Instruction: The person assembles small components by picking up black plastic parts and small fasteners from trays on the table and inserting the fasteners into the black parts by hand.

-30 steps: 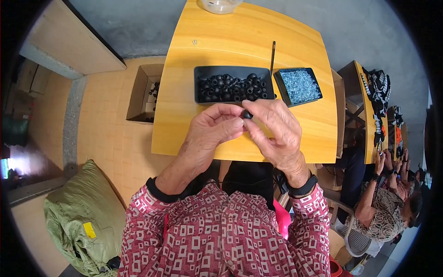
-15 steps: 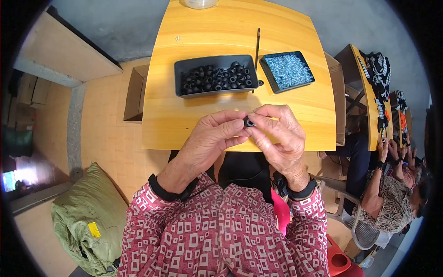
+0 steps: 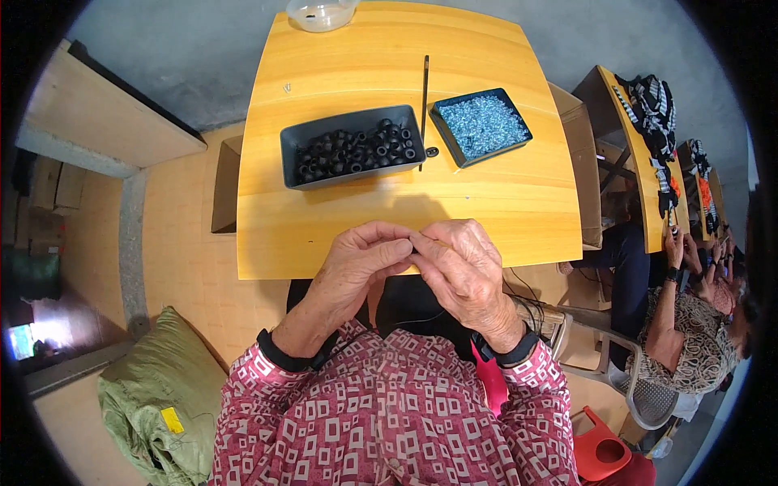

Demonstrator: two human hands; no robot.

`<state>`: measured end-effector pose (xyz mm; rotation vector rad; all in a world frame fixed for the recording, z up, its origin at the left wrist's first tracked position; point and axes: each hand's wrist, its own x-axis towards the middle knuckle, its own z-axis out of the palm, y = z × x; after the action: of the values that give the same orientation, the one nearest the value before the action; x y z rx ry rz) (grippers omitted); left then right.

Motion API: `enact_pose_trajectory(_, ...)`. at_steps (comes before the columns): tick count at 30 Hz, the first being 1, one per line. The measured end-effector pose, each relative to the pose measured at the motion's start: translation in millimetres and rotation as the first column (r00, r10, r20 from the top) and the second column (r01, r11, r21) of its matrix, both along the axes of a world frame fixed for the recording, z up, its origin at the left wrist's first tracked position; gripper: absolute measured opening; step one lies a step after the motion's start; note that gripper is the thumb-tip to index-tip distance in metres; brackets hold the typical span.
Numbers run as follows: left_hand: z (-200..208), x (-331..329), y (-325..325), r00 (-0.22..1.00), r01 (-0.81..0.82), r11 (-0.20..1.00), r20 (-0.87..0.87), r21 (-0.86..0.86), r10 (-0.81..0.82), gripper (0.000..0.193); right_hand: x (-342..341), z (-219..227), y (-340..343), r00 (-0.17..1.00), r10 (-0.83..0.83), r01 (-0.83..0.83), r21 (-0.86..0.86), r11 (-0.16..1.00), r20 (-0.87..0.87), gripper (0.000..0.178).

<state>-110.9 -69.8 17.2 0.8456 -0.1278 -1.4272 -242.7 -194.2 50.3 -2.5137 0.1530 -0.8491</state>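
My left hand (image 3: 361,266) and my right hand (image 3: 462,271) meet at the fingertips above the near edge of the table. Pinched between them is a small black hollow cap (image 3: 415,250), of which only a dark sliver shows past the fingers. Beyond the hands, a dark grey rectangular bin (image 3: 324,183) holds many black round caps with holes. To its right a black square tray (image 3: 478,160) is filled with tiny clear bluish pieces. One small black piece (image 3: 432,151) lies between bin and tray.
A thin black rod (image 3: 425,89) lies beside the bin. At the far edge stands a clear plastic bowl (image 3: 322,16). Cardboard boxes (image 3: 577,154) flank the table (image 3: 486,219). A green sack (image 3: 166,389) is on the floor at left; a person (image 3: 685,356) sits at right.
Both hands have come closer to me, toward the table's near edge. My right fingers have folded over the cap, whose hole showed before. The whole view has shifted slightly.
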Motion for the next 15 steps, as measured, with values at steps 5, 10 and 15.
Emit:
enact_pose_trajectory(5, -5.7, -3.8, 1.1, 0.986, -0.044, 0.999, 0.163, 0.018, 0.040, 0.022, -2.3, -1.9, -3.3, 1.000, 0.024, -0.024, 0.039, 0.999, 0.000, 0.030)
enact_pose_trajectory(10, -1.5, -6.9, -4.2, 0.997, -0.072, 0.996, -0.005, -0.058, 0.071, 0.022, -2.6, -4.4, -2.9, 0.999, -0.005, 0.008, -0.076, 0.997, 0.042, 0.028)
enact_pose_trajectory(15, -8.5, 3.3, -2.1, 0.995, -0.082, 0.996, -0.066, -0.043, 0.079, 0.021, 0.7, 12.0, -26.5, 1.000, -0.028, 0.029, -0.048, 0.998, 0.011, 0.024)
